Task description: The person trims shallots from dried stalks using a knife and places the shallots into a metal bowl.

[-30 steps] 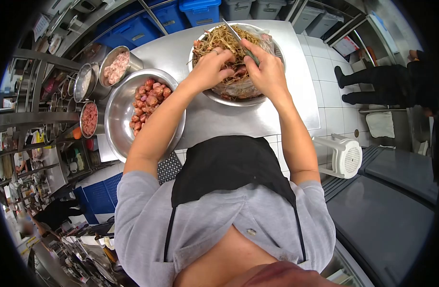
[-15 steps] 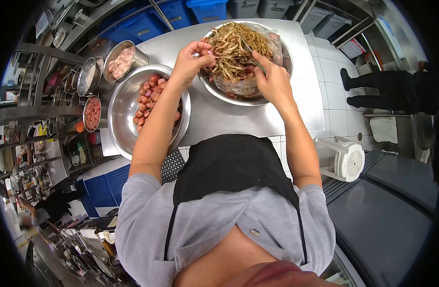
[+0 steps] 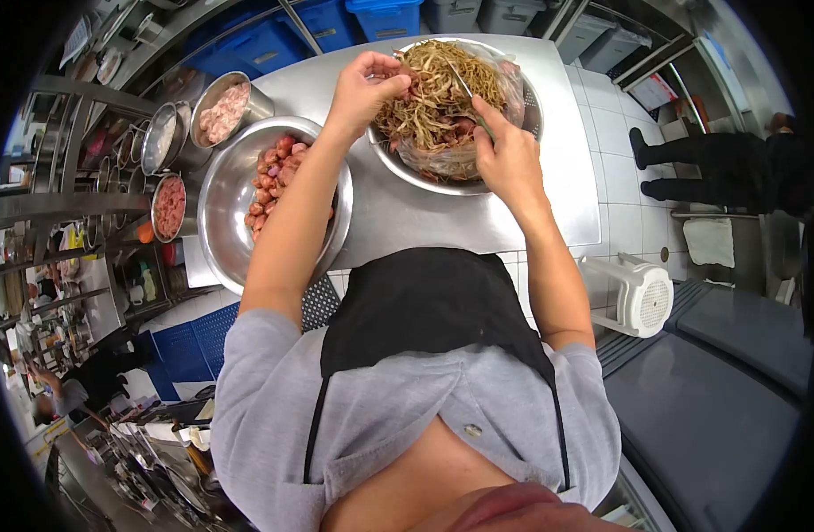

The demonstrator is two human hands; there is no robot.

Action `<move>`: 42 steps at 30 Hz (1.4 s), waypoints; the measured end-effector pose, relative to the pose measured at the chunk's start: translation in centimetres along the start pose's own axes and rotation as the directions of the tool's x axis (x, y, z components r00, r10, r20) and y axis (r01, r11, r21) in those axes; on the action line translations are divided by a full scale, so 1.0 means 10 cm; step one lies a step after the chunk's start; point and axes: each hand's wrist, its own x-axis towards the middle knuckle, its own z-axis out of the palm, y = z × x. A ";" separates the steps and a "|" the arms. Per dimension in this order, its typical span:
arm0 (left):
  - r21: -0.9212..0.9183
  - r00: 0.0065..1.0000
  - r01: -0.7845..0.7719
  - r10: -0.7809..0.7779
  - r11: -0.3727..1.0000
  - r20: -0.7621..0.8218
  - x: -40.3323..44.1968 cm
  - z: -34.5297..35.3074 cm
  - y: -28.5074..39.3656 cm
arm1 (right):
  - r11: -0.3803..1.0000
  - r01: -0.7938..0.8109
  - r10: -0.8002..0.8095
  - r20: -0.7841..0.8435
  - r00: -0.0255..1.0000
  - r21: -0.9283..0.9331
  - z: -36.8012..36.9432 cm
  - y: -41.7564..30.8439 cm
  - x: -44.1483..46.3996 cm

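My right hand (image 3: pixel 509 155) is wrapped round a knife (image 3: pixel 461 78) with a greenish handle. The blade points up and left over a heap of dry shallot tops (image 3: pixel 442 89). That heap lies with a clear plastic bag in a perforated metal colander (image 3: pixel 534 111). At the colander's left rim, my left hand (image 3: pixel 367 93) has its thumb and fingers drawn together; whatever is between them is too hidden to name. Left of it, beneath my left forearm, a wide steel bowl (image 3: pixel 225 199) holds reddish shallots (image 3: pixel 269 182), partly covered by the arm.
Metal pots of pale meat (image 3: pixel 222 113) and pinkish minced meat (image 3: pixel 170 208) stand left of the bowl. Blue bins (image 3: pixel 385 18) line the table's far side. A white stool (image 3: pixel 642 297) is at the right, with a person's dark-clad legs (image 3: pixel 690 168) beyond it.
My left hand has shifted slightly up, and its fingers have moved towards the heap's upper left. The knife has come away from the left hand's side, its blade now more exposed.
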 end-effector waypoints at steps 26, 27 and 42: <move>0.205 0.969 -0.209 0.230 0.956 -0.087 -0.17 0.27 -0.13 | 0.995 0.078 -0.071 0.103 0.992 -0.063 0.60 -0.04 0.14; 0.098 0.970 -0.220 0.229 0.970 -0.085 -0.17 0.26 -0.11 | 0.994 0.071 -0.063 0.104 0.993 -0.080 0.61 -0.07 0.15; -0.287 0.998 -0.051 0.036 0.956 -0.057 -0.56 -0.08 0.21 | 0.987 0.103 -0.090 0.113 0.990 -0.123 0.41 -0.11 0.07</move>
